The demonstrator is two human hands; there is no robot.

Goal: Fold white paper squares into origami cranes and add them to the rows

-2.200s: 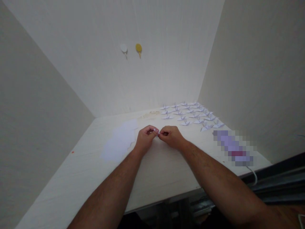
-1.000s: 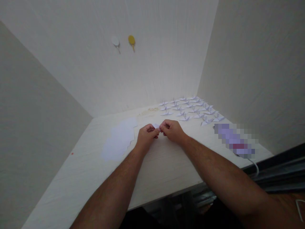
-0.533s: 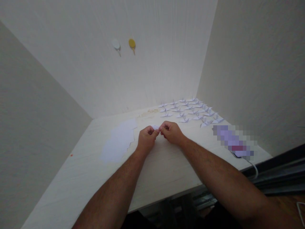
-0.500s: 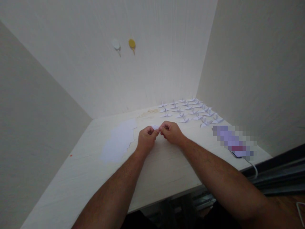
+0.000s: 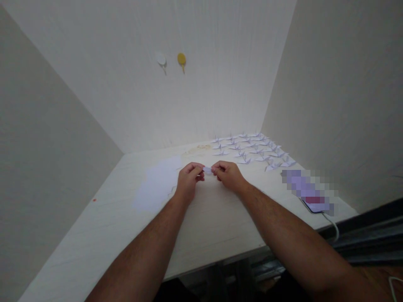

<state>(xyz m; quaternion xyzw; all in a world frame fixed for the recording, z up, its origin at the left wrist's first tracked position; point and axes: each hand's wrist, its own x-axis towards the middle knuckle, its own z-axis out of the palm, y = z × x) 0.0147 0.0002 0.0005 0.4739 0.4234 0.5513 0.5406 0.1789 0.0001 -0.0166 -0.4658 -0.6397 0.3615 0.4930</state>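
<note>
My left hand [image 5: 188,179] and my right hand [image 5: 228,175] meet over the middle of the white table [image 5: 126,239]. Both pinch a small folded piece of pale paper [image 5: 207,170] between thumb and fingers, one at each end. The paper is held just above the tabletop. A loose pile of flat paper sheets [image 5: 157,184] lies just left of my left hand.
Several small folded paper cranes [image 5: 252,149] stand in rows at the back right corner. A phone with a white cable [image 5: 315,200] lies near the right edge. Walls close in the table on three sides; two hooks [image 5: 172,61] hang on the back wall.
My hands have drawn slightly apart, so more of the folded paper shows between them. The view has shifted a little.
</note>
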